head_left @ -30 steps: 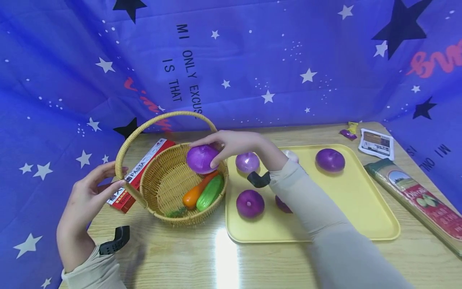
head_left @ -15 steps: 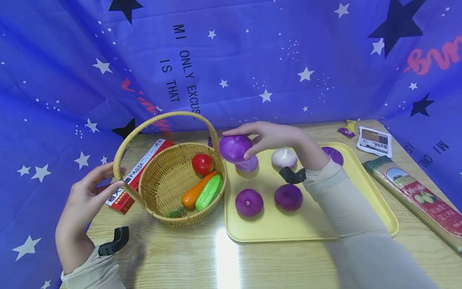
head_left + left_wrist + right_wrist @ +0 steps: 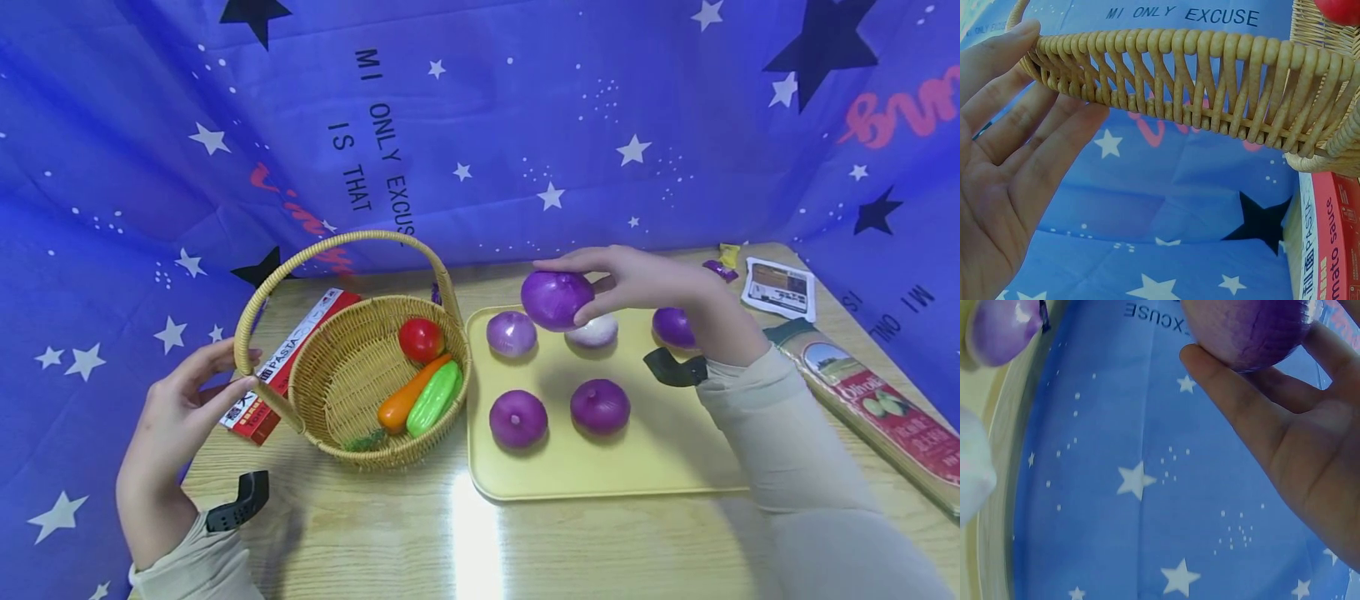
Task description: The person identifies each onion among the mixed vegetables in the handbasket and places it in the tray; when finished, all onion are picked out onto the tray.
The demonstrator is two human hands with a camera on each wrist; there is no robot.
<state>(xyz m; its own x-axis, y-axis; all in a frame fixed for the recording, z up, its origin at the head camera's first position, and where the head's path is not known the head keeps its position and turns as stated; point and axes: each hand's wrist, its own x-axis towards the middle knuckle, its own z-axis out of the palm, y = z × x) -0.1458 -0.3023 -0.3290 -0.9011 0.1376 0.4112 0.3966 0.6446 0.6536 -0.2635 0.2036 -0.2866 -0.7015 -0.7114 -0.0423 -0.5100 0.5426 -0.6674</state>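
My right hand grips a purple onion in the air over the back of the yellow tray. In the right wrist view the thumb and fingers curve round the held onion. My left hand pinches the handle of the wicker basket, thumb on one side and fingers on the other, as the left wrist view of the hand shows. Inside the basket lie a red tomato-like fruit, an orange carrot and a green cucumber-like vegetable.
On the tray sit a pale purple onion, a white onion, two front purple onions, one at left, and another behind my right wrist. A red pasta box lies behind the basket; a long pasta packet lies at right.
My right hand has carried the purple onion from over the basket rightward to above the tray, uncovering the red fruit. The left hand stays on the handle.
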